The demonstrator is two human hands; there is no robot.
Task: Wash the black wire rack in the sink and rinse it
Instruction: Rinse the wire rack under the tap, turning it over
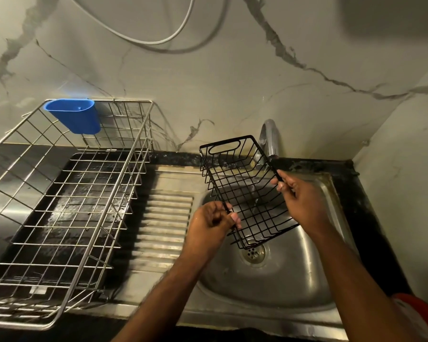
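A black wire rack (235,176), basket-shaped with a handle slot at its far end, is held tilted over the steel sink (294,280). My left hand (213,222) grips its near left rim. My right hand (299,196) pinches the right rim. The rack's low corner hangs just above the drain (253,254). Behind the rack stands the chrome tap (269,138). I see no water stream.
A large silver wire dish rack (67,201) with a blue plastic cup (74,114) hooked on its rim sits on a black tray at left. A ribbed drainboard (163,223) lies between it and the basin. Marble walls enclose the back and right.
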